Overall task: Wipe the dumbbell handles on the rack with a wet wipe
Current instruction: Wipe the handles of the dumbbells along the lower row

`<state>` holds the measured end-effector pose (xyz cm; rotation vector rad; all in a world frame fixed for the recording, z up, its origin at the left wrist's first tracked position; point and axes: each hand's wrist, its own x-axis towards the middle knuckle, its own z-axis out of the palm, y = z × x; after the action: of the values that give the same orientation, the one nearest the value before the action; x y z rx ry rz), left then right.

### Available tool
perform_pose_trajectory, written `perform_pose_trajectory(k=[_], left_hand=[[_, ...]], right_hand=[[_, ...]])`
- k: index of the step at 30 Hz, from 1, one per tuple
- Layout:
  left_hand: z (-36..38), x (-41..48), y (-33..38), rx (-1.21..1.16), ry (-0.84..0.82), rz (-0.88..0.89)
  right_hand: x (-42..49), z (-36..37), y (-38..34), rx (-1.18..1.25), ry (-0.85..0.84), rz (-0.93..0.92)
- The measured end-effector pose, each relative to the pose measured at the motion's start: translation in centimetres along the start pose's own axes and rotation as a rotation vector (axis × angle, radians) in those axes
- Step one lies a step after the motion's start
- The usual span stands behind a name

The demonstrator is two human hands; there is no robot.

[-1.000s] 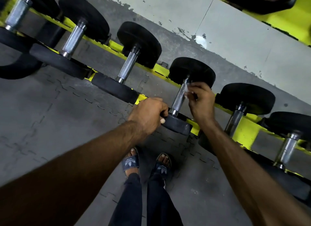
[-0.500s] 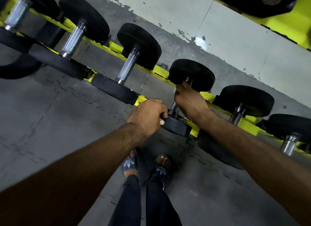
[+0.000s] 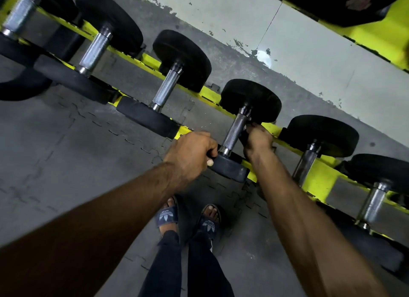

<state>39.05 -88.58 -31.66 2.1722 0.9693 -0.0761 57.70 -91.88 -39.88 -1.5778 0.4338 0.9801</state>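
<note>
Downward, left hand around dumbbell head, right hand against handle

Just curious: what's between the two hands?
Head view: the dumbbell handle, bare knurled metal, between the left hand on its near weight and the right hand.

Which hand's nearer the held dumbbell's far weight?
Right. The right hand holds the handle just below the far weight; the left hand grips the near weight at the other end.
</note>
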Motion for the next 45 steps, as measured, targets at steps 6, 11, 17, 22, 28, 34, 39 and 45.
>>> perform_pose_trajectory(k=[6, 11, 17, 22, 28, 34, 39, 45], left_hand=[[0.0, 0.2, -0.1, 0.008, -0.005, 0.009], [0.0, 0.4, -0.2, 0.001, -0.016, 0.015], [0.4, 0.3, -0.7, -0.007, 0.011, 0.037], [0.1, 0.4, -0.6, 0.003, 0.003, 0.038], [0.2, 0.4, -0.5, 0.000, 0.004, 0.048], [0.2, 0.4, -0.5, -0.004, 0.007, 0.043], [0.3, 0.3, -0.5, -0.008, 0.012, 0.050], [0.3, 0.3, -0.7, -0.010, 0.022, 0.039]], right_hand=[[0.8, 0.7, -1.6, 0.192, -0.182, 0.210], [0.3, 0.2, -0.2, 0.167, 0.007, -0.040], [-2.0, -0.6, 1.1, -0.574, 0.124, -0.879], [-2.3, -0.7, -0.2, -1.260, 0.058, -1.193], [-3.4, 0.8, -1.2, -2.250, -0.200, -1.416], [-6.5, 3.0, -3.9, -2.524, -0.645, -1.262], [-5.4, 3.2, -5.7, -2.437, -0.708, -1.271], [-5.6, 2.6, -3.5, -2.450, -0.788, -1.203]])
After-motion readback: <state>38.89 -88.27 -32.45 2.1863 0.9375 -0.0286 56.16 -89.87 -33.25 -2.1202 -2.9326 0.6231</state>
